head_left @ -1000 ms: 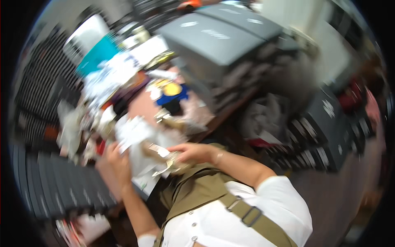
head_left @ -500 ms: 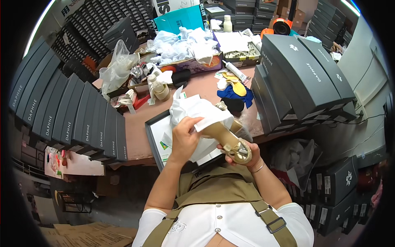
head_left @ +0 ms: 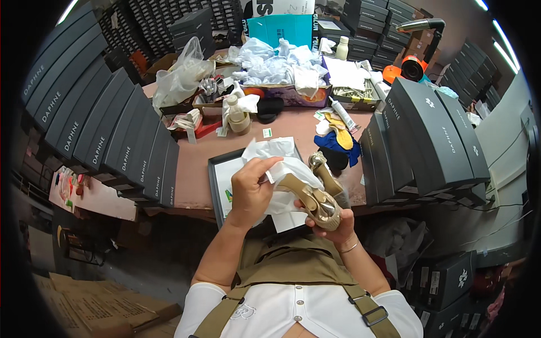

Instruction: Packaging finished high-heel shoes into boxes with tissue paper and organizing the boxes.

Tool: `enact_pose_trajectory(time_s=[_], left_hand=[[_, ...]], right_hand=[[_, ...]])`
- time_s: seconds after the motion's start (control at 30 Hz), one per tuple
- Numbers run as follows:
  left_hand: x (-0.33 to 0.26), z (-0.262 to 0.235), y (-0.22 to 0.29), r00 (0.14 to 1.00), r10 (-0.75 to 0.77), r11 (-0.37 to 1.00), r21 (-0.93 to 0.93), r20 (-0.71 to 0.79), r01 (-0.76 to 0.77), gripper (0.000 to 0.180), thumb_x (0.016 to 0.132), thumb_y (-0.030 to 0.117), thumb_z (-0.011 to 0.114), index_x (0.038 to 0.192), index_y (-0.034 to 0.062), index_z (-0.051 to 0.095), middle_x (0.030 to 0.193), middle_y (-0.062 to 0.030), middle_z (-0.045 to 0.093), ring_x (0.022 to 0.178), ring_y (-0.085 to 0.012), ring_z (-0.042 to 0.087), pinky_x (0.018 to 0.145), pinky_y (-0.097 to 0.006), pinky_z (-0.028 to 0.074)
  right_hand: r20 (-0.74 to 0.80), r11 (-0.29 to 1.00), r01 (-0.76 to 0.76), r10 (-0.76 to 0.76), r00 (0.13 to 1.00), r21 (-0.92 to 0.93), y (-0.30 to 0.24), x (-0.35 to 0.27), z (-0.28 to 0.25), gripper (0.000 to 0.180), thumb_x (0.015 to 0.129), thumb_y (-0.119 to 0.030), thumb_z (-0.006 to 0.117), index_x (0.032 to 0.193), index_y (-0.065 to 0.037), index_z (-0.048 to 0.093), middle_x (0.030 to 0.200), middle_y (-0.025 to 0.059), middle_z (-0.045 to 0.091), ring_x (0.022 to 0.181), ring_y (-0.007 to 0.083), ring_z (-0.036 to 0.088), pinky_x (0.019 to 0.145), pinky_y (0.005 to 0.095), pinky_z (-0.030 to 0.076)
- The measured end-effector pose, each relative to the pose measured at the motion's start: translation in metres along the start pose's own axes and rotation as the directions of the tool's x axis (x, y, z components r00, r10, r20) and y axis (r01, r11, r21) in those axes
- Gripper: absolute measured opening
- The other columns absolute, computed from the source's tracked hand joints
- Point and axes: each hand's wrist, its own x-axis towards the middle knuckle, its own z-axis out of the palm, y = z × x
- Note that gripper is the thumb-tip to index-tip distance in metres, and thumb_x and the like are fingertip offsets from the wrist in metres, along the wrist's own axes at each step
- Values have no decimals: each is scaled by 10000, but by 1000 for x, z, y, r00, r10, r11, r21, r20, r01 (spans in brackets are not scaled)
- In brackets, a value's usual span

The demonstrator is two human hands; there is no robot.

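Head view: left hand (head_left: 251, 188) closed on crumpled white tissue paper (head_left: 282, 163), pressed against beige high-heeled shoe (head_left: 313, 197). Right hand (head_left: 332, 222) cupped under shoe, gripping from below (fingers largely hidden). Both held above open shoe box (head_left: 217, 180) at near edge of brown table (head_left: 194, 155). Dark box stacks left and right.

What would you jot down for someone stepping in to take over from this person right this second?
Left hand: gripping white tissue paper, held against the shoe.
Right hand: holding a beige high-heeled shoe from below, above the open shoe box on the brown table.
A second beige shoe sits just behind.
Done: paper is in hand at the shoe.
Left: the held shoe is mostly uncovered; neither shoe lies flat in the box.
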Motion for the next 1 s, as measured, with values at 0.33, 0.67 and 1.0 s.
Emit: enact_pose_trajectory(time_s=[0.33, 0.67, 1.0], left_hand=[[-3, 17, -13, 995, -97, 995, -35, 15, 97, 328, 706, -78, 606, 1012, 20, 672, 729, -84, 564, 574, -167, 509, 538, -285, 415], [-40, 38, 37, 866, 483, 871, -177, 130, -459, 489, 575, -15, 649, 1063, -3, 670, 737, -40, 553, 614, -211, 577, 527, -311, 468], [-101, 57, 25, 887, 431, 863, -364, 169, -350, 461, 642, -46, 632, 1100, -5, 643, 740, -62, 538, 594, -198, 563, 510, -304, 463]], right_hand=[[115, 998, -16, 9, 993, 67, 6, -11, -19, 1048, 626, -344, 757, 1441, 12, 203, 1351, 291, 366, 875, 283, 588, 528, 275, 534], [-477, 948, 98, -240, 845, -304, 13, 41, 55, 571, 869, -278, 599, 1320, 21, 416, 1254, 167, 539, 1105, 242, 571, 886, 357, 503], [-331, 868, 82, -272, 904, -489, 12, 64, 21, 557, 888, -260, 560, 1336, 28, 395, 1280, 193, 516, 1158, 278, 531, 958, 373, 442]])
